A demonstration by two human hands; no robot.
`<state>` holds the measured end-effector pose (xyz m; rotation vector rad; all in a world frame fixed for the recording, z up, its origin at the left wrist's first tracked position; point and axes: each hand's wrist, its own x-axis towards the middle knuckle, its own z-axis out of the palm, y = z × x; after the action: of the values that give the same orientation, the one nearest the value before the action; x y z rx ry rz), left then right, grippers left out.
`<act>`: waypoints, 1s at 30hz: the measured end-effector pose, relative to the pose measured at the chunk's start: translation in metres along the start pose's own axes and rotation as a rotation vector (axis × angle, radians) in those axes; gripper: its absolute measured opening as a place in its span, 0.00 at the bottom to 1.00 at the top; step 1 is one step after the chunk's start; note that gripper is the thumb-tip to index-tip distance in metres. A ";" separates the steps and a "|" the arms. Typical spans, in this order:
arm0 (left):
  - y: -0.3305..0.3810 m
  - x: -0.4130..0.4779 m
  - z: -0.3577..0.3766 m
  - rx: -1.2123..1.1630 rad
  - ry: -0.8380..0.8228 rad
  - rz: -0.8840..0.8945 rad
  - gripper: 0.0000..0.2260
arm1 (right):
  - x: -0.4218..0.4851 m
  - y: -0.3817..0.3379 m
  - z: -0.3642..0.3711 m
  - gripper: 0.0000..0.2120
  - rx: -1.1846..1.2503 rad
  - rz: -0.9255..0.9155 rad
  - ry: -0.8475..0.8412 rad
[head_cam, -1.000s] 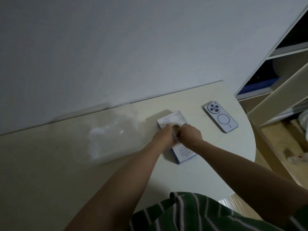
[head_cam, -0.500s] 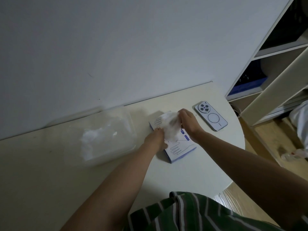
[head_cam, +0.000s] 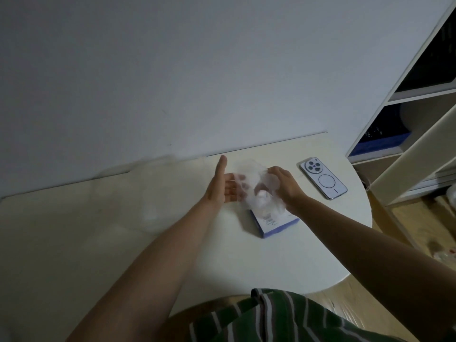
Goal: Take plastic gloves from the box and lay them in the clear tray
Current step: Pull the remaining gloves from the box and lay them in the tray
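At the far left the cream worktop (head_cam: 61, 243) meets a plain grey wall (head_cam: 172, 70). On the worktop the clear tray (head_cam: 172, 193) shows only as a faint, motion-blurred outline with a whitish smudge inside; what lies in it cannot be told. Just right of the tray the left hand (head_cam: 222, 186) is raised above the worktop, palm turned to the right and thumb pointing straight up. Its grip is open, and the relaxed fingers (head_cam: 243, 185) show through the thin film that lies against them. That film is a plastic glove (head_cam: 251, 174), translucent and crumpled, stretched in the air between the two hands and above the box, well clear of the tray. The right hand (head_cam: 283, 186) has its grip closed on the glove's right side, fingers curled into the film. Under the hands the white and blue box (head_cam: 274, 224) lies flat on the worktop, its far end hidden by the glove and the right wrist; whether the glove's lower bunch touches the opening cannot be told. Further right a pale phone (head_cam: 323, 177) lies camera side up near the rounded edge. Beyond it stands a white shelf unit (head_cam: 407, 144). A green striped garment (head_cam: 271, 314) fills the bottom edge.
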<state>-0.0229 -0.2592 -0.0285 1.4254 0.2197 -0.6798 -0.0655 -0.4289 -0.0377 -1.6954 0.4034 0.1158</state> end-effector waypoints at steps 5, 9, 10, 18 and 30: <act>-0.004 -0.008 -0.025 0.227 0.103 0.253 0.05 | -0.009 -0.014 0.036 0.11 -0.018 0.010 -0.033; -0.005 -0.018 -0.052 0.344 0.184 0.307 0.05 | -0.018 -0.025 0.064 0.20 0.059 0.048 -0.069; -0.005 -0.022 -0.062 0.394 0.187 0.331 0.04 | -0.022 -0.026 0.073 0.29 0.080 0.083 -0.089; -0.006 -0.046 -0.113 0.626 0.208 0.453 0.06 | -0.046 -0.026 0.130 0.17 -0.191 -0.014 -0.046; -0.022 -0.058 -0.163 0.793 0.399 0.357 0.10 | -0.048 -0.024 0.160 0.10 0.066 0.095 0.114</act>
<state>-0.0400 -0.0867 -0.0431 2.2914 -0.0118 -0.1658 -0.0782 -0.2608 -0.0273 -1.6224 0.5678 0.0746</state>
